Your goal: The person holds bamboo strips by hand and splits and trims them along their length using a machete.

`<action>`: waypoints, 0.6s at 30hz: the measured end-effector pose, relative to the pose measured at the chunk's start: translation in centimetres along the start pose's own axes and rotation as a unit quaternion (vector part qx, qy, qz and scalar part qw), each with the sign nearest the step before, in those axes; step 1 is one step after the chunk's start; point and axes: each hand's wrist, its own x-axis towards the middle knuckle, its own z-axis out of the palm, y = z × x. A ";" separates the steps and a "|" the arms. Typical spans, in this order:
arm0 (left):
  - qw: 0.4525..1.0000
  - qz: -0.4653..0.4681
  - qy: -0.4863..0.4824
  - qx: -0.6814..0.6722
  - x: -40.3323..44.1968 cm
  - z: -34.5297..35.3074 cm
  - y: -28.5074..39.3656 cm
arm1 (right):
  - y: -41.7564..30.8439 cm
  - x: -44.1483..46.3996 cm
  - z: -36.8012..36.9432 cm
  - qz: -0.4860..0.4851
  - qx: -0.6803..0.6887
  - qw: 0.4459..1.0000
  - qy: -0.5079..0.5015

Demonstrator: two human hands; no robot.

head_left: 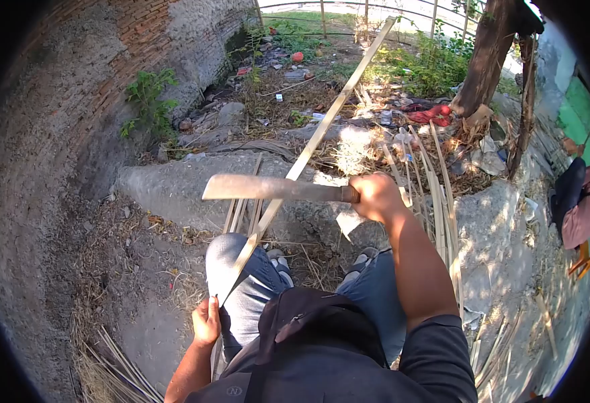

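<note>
My right hand [375, 196] is wrapped round the handle of a machete [268, 189]. Its broad blade points left and lies across a long bamboo strip [328, 131] in the view; whether the two touch I cannot tell. At my left knee, my left hand [206, 321] pinches the near end of that strip. From there the strip slants up over the knee and away to the upper right.
Split bamboo strips [436, 195] lean in a bundle right of my legs, and more strips [117, 363] lie at lower left. A concrete ledge [167, 185] crosses ahead. A brick wall [60, 127] rises at left, a tree trunk [488, 60] at right.
</note>
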 end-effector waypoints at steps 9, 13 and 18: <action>1.000 -0.006 -0.010 0.011 0.7 -0.1 -0.6 | -0.7 -0.8 -0.7 0.105 0.073 0.992 -0.012; 1.000 -0.005 -0.004 0.016 0.8 -0.1 -1.3 | -3.6 -1.0 -0.9 -0.140 -0.030 0.990 -0.019; 0.998 0.025 0.002 0.065 0.3 -0.2 0.2 | -3.7 -0.8 -0.9 -0.170 -0.059 0.984 0.011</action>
